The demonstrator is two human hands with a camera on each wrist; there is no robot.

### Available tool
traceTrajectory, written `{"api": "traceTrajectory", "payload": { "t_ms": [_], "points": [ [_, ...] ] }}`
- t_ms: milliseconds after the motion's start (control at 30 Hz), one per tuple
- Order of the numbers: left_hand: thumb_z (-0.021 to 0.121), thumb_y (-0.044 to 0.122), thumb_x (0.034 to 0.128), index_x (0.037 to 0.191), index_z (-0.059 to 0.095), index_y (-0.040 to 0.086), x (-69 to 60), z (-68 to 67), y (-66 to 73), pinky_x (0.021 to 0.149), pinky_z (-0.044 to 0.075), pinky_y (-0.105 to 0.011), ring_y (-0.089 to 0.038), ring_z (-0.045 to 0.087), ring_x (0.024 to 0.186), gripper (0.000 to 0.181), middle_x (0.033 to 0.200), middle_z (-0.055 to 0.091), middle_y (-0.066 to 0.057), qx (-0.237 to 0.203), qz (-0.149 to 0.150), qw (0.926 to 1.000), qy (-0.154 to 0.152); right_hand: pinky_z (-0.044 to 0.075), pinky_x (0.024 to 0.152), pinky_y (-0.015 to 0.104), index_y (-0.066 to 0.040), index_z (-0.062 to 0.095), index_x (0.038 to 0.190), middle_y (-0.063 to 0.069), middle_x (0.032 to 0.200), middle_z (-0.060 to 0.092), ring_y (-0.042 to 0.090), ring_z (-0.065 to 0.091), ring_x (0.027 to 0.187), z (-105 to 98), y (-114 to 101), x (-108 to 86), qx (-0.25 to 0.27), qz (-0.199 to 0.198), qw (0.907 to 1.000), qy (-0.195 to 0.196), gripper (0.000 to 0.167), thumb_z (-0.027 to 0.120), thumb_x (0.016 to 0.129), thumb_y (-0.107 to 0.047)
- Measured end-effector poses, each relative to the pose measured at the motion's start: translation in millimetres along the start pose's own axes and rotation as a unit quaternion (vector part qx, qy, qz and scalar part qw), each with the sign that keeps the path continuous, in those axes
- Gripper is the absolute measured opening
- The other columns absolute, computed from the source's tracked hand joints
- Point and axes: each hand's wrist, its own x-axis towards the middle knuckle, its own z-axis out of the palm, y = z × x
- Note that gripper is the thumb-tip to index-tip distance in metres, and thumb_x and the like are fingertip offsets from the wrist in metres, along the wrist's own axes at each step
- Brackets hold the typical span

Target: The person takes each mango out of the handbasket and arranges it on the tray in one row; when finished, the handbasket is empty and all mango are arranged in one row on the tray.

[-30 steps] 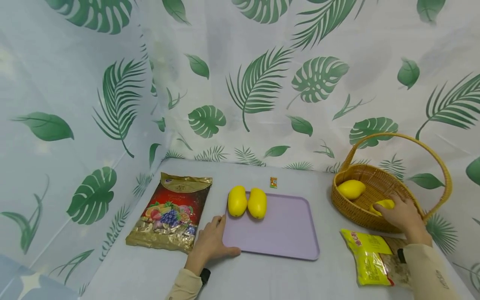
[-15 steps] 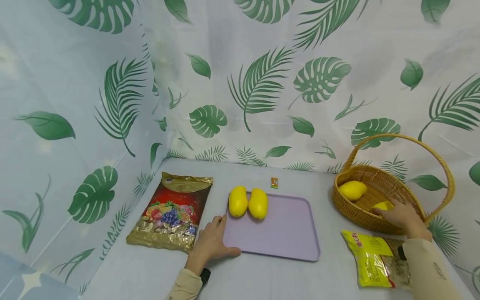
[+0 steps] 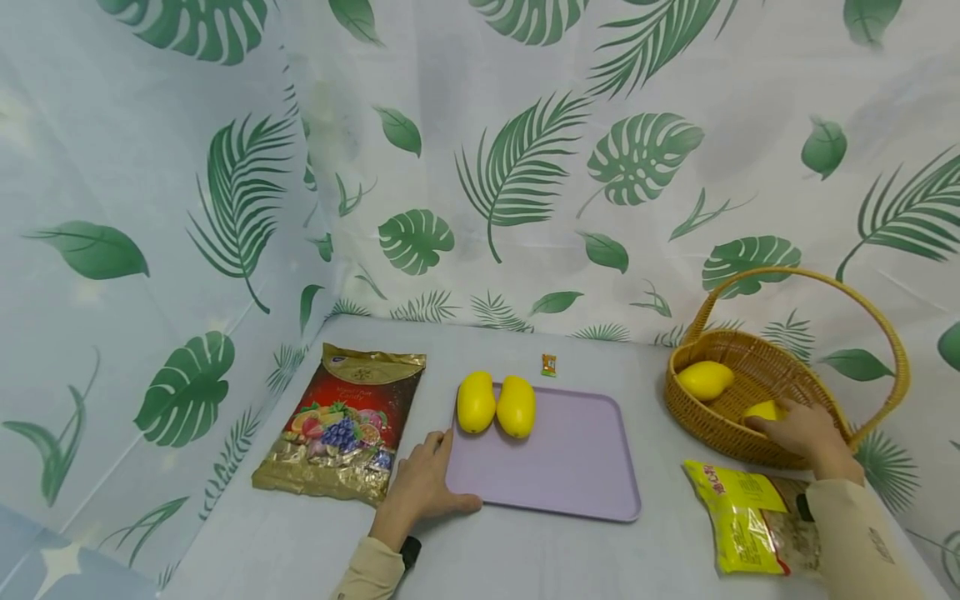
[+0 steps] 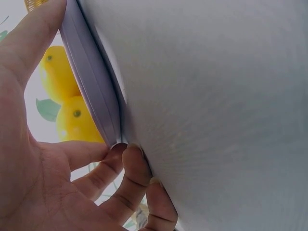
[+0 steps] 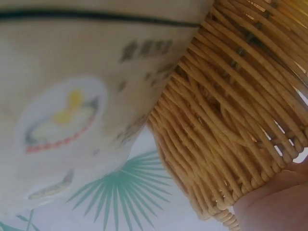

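In the head view, my left hand holds the near left corner of a lilac tray, thumb at the front edge and fingers at the left side. Two yellow mangoes lie side by side on the tray's far left part. My right hand reaches into a wicker basket and grips a yellow mango, partly hidden by the fingers. Another mango rests at the basket's left side. In the right wrist view the basket's woven wall hides the fingers.
A red and gold candy bag lies left of the tray. Behind the tray is a small orange packet. A yellow bag lies in front of the basket, partly under the right sleeve. The basket's tall handle arches above it.
The mango under my right hand has shifted slightly and shows less between the fingers. My left hand and the tray keep their places, apart from a slight camera shift.
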Motion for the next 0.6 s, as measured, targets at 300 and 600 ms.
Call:
{"api": "traceTrajectory", "payload": {
  "t_ms": [300, 600],
  "points": [
    [0.085, 0.065, 0.0649, 0.154, 0.035, 0.002, -0.9, 1.1, -0.6, 0.099, 0.046, -0.065, -0.042, 0.053, 0.126, 0.12, 0.15, 0.044, -0.022, 0.014, 0.007, 0.9999, 0.004, 0.029, 0.099, 0.081, 0.019, 0.015, 0.149, 0.055, 0.142, 0.014, 0.071, 0.013, 0.128, 3, 0, -12.4, 0.016, -0.021, 0.9979, 0.059, 0.103, 0.04, 0.098, -0.067],
    [0.085, 0.065, 0.0651, 0.154, 0.036, 0.001, -2.5, 0.2, 0.8, 0.097, 0.047, -0.064, -0.042, 0.054, 0.125, 0.119, 0.15, 0.045, -0.022, 0.016, 0.01, 0.9998, 0.008, 0.028, 0.097, 0.08, 0.018, 0.02, 0.149, 0.056, 0.139, 0.02, 0.07, 0.019, 0.127, -2, -15, -25.7, 0.022, -0.049, 0.9894, 0.135, 0.096, 0.044, 0.1, -0.06]
  ]
}}
